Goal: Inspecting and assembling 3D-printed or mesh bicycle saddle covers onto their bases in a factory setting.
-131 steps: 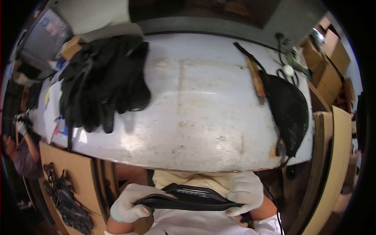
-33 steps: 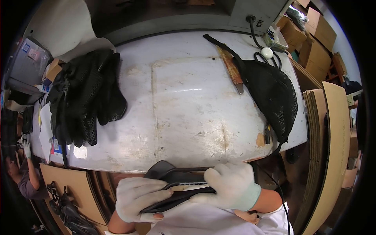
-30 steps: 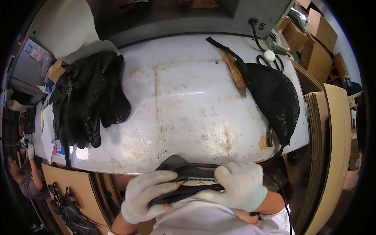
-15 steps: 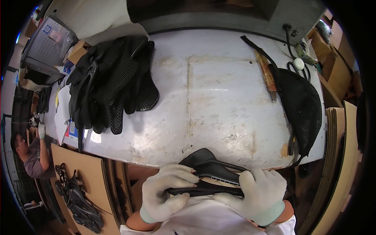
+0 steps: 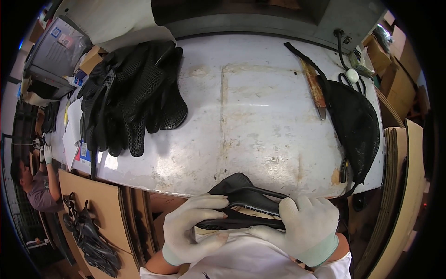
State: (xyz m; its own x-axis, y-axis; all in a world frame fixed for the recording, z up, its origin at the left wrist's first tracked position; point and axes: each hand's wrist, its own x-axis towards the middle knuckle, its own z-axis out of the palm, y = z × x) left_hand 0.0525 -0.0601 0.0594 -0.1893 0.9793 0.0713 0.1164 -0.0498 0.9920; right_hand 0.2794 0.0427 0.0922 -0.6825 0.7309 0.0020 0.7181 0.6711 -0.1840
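Observation:
Both my hands wear white knitted gloves with pale green cuffs. Between them, just in front of the table edge, is a flexible black piece (image 5: 253,201) with a raised pointed flap, a slit-like opening and a row of white marks along one inner edge. My left hand (image 5: 197,225) grips its left end, fingers over the top edge and thumb below. The right end is pinched in my right hand (image 5: 304,228), its thumb along the lower edge. Pale material shows inside the opening. What exactly the piece is, I cannot tell.
A pile of black mesh pieces (image 5: 134,93) covers the table's left part. At right lie a tape-wrapped knife (image 5: 313,88) and a black half-moon mesh piece (image 5: 355,121) with a strap. Cardboard sheets (image 5: 395,181) stand at right. A co-worker (image 5: 39,186) is at far left.
The view has shifted slightly. My left thumb has slid a little lower, apart from the black piece's lower edge; both hands still hold it in nearly the same place.

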